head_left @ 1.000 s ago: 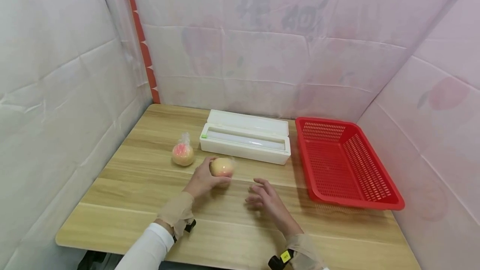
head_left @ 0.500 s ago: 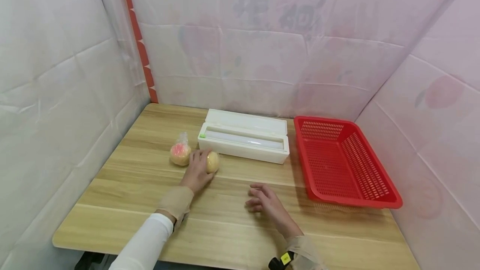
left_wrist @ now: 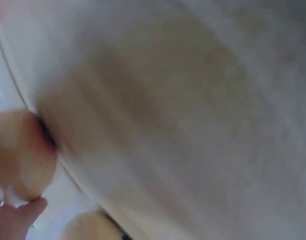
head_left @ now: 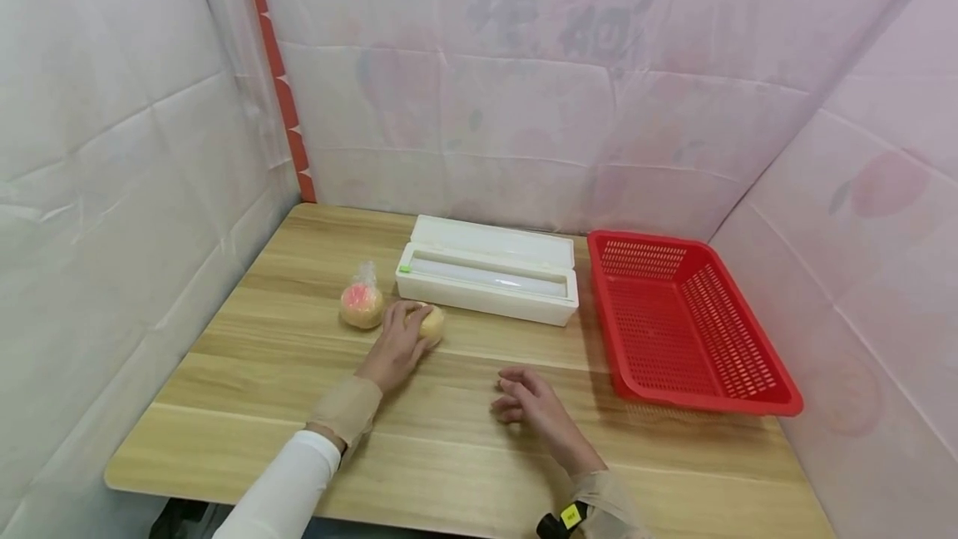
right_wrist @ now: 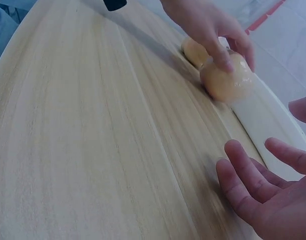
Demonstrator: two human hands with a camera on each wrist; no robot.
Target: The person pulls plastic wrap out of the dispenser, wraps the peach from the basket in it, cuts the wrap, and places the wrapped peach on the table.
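My left hand [head_left: 397, 348] grips a round yellowish fruit [head_left: 432, 324] with a pink blush, low at the table in front of the white box. Shiny clear film shows on this fruit [right_wrist: 227, 80] in the right wrist view. To its left stands a second, pink-and-yellow fruit [head_left: 362, 306] in clear film, gathered into a tuft on top. The left wrist view shows the held fruit [left_wrist: 23, 155] beside my thumb, and part of the other fruit [left_wrist: 92, 227]. My right hand [head_left: 537, 410] hovers over the table, fingers loosely bent, holding nothing.
A long white box [head_left: 486, 289] with its lid raised holds a roll of clear film [head_left: 490, 274] behind the fruits. An unoccupied red plastic basket [head_left: 647, 331] stands at the right. White sheeting [head_left: 524, 106] walls off the wooden table [head_left: 247, 406] on several sides.
My left hand has carried the fruit leftward, near the other wrapped fruit, then shifted very slightly right. The right hand has hardly moved.
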